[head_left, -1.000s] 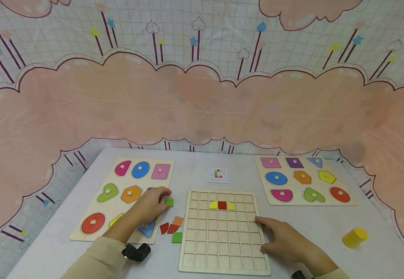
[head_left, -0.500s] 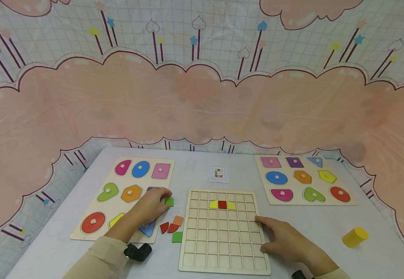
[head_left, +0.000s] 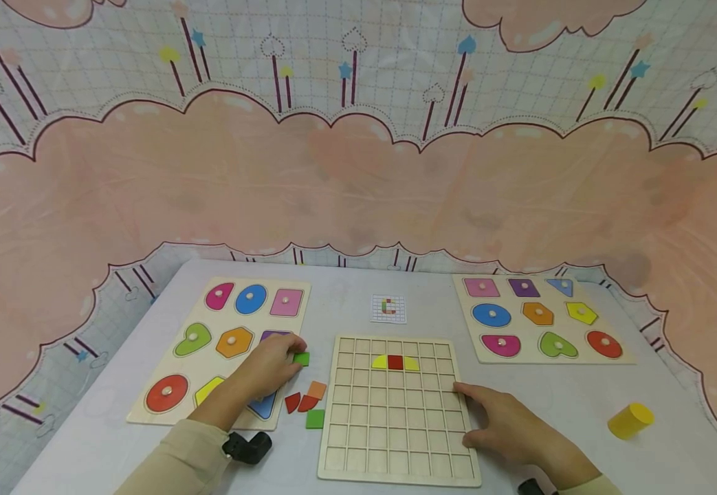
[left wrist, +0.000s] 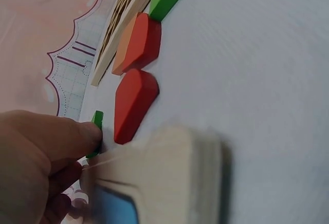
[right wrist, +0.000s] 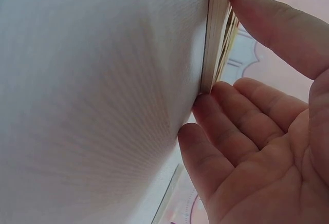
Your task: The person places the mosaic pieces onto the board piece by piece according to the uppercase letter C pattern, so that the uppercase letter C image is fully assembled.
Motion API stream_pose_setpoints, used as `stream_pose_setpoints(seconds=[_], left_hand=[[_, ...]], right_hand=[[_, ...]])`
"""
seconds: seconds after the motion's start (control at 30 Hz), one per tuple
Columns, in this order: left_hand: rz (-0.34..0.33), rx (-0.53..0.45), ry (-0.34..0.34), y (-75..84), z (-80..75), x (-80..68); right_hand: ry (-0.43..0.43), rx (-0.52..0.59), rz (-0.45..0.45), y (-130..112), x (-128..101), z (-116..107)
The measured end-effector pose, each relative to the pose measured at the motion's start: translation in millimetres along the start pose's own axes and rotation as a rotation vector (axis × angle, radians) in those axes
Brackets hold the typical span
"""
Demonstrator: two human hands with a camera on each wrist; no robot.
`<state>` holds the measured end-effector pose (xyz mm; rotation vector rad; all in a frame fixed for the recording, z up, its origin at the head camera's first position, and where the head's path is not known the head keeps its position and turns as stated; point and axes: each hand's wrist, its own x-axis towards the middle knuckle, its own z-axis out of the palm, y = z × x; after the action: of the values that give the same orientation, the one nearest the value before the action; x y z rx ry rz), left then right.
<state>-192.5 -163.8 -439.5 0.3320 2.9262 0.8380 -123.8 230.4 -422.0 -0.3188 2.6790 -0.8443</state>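
Comparing with a second ago, I see nothing shifted: left hand (head_left: 269, 366) still pinches the green square tile (head_left: 300, 358); right hand (head_left: 506, 426), fingers straight, steadies the grid board (head_left: 395, 440).

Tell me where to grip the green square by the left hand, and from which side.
Pinch the green square by two opposite edges, from above. It lies flat on the table, so probably only its thin sides give purchase; the left hand already touches its near-left edge.

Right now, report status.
Left hand pinches green tile. Right hand flat against grid board edge. Loose tiles beside board, nothing blocking.
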Motion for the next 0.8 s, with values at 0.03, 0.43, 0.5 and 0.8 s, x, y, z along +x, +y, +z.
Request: stream_pose_setpoints(seconds=[0.03,0.43,0.5,0.8], left_hand=[[0.001,0.001,0.001,0.0,0.1,0.0],[0.002,-0.028,-0.013,7.3,4.4,-3.6],[0.010,-0.036,-0.011,9.2,5.6,-4.5],[0.042,-0.083,-0.019,20.2,9.7,-4.6]], right_hand=[[0.001,0.000,0.002,0,0,0],[0.003,-0.007,0.012,0,1,1],[0.003,-0.010,0.016,0,1,1],[0.003,-0.015,0.013,1,1,2]])
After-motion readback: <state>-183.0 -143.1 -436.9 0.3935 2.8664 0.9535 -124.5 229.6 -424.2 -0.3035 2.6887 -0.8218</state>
